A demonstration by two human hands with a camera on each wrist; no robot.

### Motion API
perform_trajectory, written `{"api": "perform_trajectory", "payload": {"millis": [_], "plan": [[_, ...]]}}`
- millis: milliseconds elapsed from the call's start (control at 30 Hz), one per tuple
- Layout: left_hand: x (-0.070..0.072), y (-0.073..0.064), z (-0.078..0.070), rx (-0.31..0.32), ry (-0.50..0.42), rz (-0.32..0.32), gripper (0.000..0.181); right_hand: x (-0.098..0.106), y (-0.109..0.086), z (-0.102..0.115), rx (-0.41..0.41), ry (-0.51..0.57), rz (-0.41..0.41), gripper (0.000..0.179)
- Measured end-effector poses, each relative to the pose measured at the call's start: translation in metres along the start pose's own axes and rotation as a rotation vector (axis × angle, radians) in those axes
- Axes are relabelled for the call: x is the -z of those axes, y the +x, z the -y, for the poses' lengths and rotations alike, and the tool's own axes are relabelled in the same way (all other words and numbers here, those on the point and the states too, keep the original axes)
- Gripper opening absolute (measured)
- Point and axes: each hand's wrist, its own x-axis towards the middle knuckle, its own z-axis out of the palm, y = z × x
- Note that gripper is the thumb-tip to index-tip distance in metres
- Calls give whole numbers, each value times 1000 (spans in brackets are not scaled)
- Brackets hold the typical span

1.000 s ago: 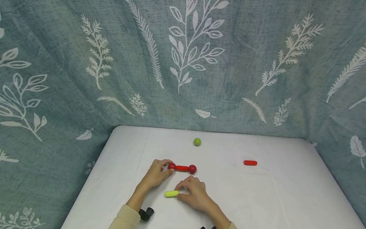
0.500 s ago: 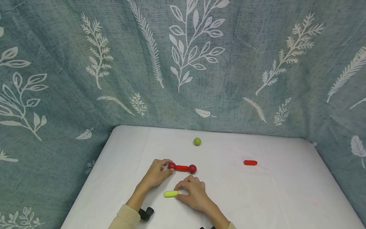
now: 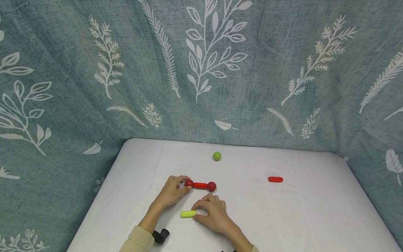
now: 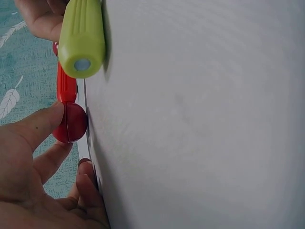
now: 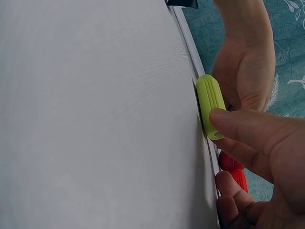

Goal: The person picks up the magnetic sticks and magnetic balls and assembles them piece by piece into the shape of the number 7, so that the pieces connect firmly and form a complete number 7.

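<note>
My left hand [image 3: 171, 190] pinches a red ball [image 4: 71, 124] between thumb and fingers. That ball sits at the left end of a red ribbed rod [image 3: 200, 186], and a second red ball [image 3: 212, 186] touches the rod's right end. Nearer to me, my right hand [image 3: 212, 213] holds the right end of a lime-green ribbed rod [image 3: 188, 214] between thumb and index finger. A pale round disc shows in the green rod's end in the left wrist view. The rod lies roughly level, close to the white surface, its left end pointing away from the hand.
A green ball [image 3: 217, 156] lies near the back of the white table [image 3: 252, 217]. Farther right is a loose red rod [image 3: 275, 179]. A black device [image 3: 161, 236] shows beside the left forearm. Patterned teal cloth [image 3: 252, 87] hangs behind the table.
</note>
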Motion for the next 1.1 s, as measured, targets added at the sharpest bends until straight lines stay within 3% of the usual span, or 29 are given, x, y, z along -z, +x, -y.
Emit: {"api": "perform_trajectory", "payload": {"millis": [567, 1100], "plan": [[0, 2, -1, 12, 5, 7, 40, 6, 0, 0, -5, -21, 31, 21], [1, 5, -2, 29, 15, -4, 38, 39, -15, -16, -33, 187, -36, 23]]}}
